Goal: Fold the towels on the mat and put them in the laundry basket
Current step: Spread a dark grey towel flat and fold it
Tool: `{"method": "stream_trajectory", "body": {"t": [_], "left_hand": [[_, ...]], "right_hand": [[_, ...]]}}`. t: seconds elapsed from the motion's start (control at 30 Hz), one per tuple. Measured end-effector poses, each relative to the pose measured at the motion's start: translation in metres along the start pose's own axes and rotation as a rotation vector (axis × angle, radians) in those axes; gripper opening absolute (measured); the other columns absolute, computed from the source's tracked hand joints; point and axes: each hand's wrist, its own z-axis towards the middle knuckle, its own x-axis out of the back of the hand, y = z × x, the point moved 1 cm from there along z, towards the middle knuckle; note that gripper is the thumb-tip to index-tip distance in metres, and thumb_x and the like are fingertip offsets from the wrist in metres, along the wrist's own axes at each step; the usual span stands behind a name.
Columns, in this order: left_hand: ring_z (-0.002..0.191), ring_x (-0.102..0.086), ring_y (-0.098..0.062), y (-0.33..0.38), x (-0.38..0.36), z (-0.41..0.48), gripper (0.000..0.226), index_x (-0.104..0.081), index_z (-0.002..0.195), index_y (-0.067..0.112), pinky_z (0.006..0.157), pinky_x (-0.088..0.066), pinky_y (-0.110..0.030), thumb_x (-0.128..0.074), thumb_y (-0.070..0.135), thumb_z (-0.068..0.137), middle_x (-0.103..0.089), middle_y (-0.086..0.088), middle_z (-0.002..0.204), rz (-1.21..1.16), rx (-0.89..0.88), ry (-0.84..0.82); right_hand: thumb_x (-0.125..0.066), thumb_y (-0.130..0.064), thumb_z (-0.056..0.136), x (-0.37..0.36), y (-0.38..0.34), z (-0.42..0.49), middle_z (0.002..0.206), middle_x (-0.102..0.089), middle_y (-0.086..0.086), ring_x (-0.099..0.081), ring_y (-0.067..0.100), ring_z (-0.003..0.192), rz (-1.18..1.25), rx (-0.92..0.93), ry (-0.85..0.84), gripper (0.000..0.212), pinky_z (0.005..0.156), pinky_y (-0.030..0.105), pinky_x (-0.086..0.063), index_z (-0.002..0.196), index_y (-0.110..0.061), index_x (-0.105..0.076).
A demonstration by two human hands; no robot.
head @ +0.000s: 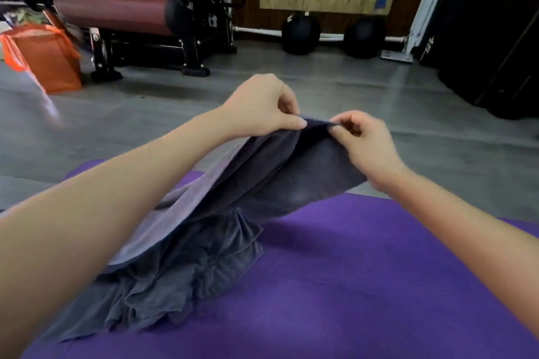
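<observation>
Pinching the top edge of the dark towel (pixel 291 172) with left hand (pixel 262 105) and right hand (pixel 367 143), thumbs and fingers clamped on the cloth, close together. Holding it raised above the purple mat (pixel 350 271), lower end draped onto a crumpled grey heap (pixel 180 271) there. Far left on the floor (pixel 320 90), an orange bag (pixel 43 58) (contents hidden).

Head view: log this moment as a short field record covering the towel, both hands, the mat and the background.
Towel: dark grey-blue terry towel, top edge lifted, lower part crumpled on the purple foam mat
Left hand: pinches the raised edge
Right hand: pinches the same edge, close beside the left
Fold state: not yet folded
Background: orange fabric bag on grey floor, far left
</observation>
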Motion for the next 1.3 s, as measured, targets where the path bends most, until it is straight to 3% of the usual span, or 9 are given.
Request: {"method": "stream_trajectory", "body": {"t": [0.13,0.27,0.37,0.53,0.67,0.77,0.83,1.0,1.3], "left_hand": [[0.072,-0.055,-0.009,0.077,-0.056,0.058,0.02,-0.073,0.086,0.015,0.066,-0.037,-0.02,-0.072,0.034,0.079,-0.058,0.008,0.072,0.024,-0.025,-0.025],[0.058,-0.051,0.006,0.166,-0.1,0.095,0.016,-0.073,0.081,0.017,0.057,-0.035,-0.006,-0.072,0.033,0.079,-0.059,0.013,0.069,-0.173,-0.066,0.027],[0.052,-0.05,0.013,0.219,-0.13,0.099,0.013,-0.07,0.075,0.019,0.055,-0.035,-0.003,-0.075,0.03,0.078,-0.057,0.019,0.062,-0.263,-0.121,-0.082],[0.052,-0.053,0.009,0.252,-0.235,0.052,0.01,-0.073,0.081,0.013,0.058,-0.038,-0.006,-0.075,0.022,0.077,-0.065,0.008,0.065,-0.284,-0.173,-0.558],[0.084,-0.063,-0.009,0.241,-0.328,-0.001,0.017,-0.071,0.096,0.01,0.075,-0.044,-0.017,-0.069,0.02,0.081,-0.072,-0.002,0.095,-0.134,-0.125,-0.816],[0.097,-0.064,-0.016,0.209,-0.357,-0.026,0.018,-0.07,0.098,0.009,0.083,-0.043,-0.022,-0.065,0.019,0.084,-0.071,-0.003,0.102,-0.032,-0.064,-0.882],[0.1,-0.062,-0.015,0.183,-0.359,-0.035,0.018,-0.07,0.099,0.01,0.083,-0.04,-0.018,-0.062,0.019,0.085,-0.07,-0.002,0.104,0.017,0.01,-0.86],[0.091,-0.062,-0.024,0.125,-0.355,-0.043,0.018,-0.068,0.086,0.012,0.081,-0.048,-0.032,-0.051,0.018,0.085,-0.069,-0.003,0.094,0.191,0.205,-0.723],[0.097,-0.059,-0.027,0.094,-0.376,-0.033,0.024,-0.067,0.096,0.015,0.076,-0.05,-0.033,-0.045,0.014,0.088,-0.062,-0.006,0.104,0.41,0.349,-0.57]], "right_hand": [[-0.063,-0.01,0.085,0.114,0.039,0.015,0.087,-0.067,0.0,-0.058,0.012,0.081,-0.277,0.054,0.046,0.009,0.072,0.016,-0.041,0.089,-0.014,-0.07],[-0.061,-0.021,0.084,0.223,0.063,0.007,0.088,-0.066,-0.013,-0.063,0.015,0.092,-0.37,0.084,0.217,0.011,0.088,0.033,-0.048,0.089,-0.023,-0.071],[-0.064,-0.02,0.085,0.29,0.073,-0.027,0.085,-0.066,-0.015,-0.063,0.006,0.088,-0.425,0.13,0.196,0.008,0.086,0.028,-0.047,0.087,-0.023,-0.071],[-0.072,-0.021,0.08,0.337,0.142,-0.123,0.079,-0.066,-0.014,-0.059,-0.003,0.077,-0.638,-0.165,-0.489,0.008,0.076,0.023,-0.045,0.088,-0.023,-0.074],[-0.07,-0.028,0.081,0.321,0.212,-0.2,0.098,-0.071,-0.012,-0.059,0.001,0.088,-0.807,-0.448,-1.041,0.024,0.069,0.014,-0.039,0.105,-0.026,-0.072],[-0.063,-0.023,0.082,0.291,0.249,-0.237,0.061,-0.062,-0.023,-0.056,0.009,0.075,-0.721,-0.572,-1.275,0.009,0.064,0.024,-0.043,0.081,-0.021,-0.072],[-0.057,-0.026,0.082,0.273,0.273,-0.241,0.06,-0.06,-0.02,-0.054,0.016,0.075,-0.768,-0.568,-1.131,0.015,0.064,0.027,-0.045,0.069,-0.024,-0.064],[-0.05,-0.036,0.093,0.235,0.319,-0.221,0.109,-0.066,0.0,-0.06,0.025,0.105,-0.837,-0.584,-0.6,0.021,0.079,0.031,-0.045,0.102,-0.023,-0.065],[-0.049,-0.038,0.095,0.208,0.369,-0.175,0.117,-0.06,0.008,-0.054,0.029,0.11,-0.928,-0.716,-0.243,0.035,0.082,0.035,-0.044,0.117,-0.011,-0.054]]}}
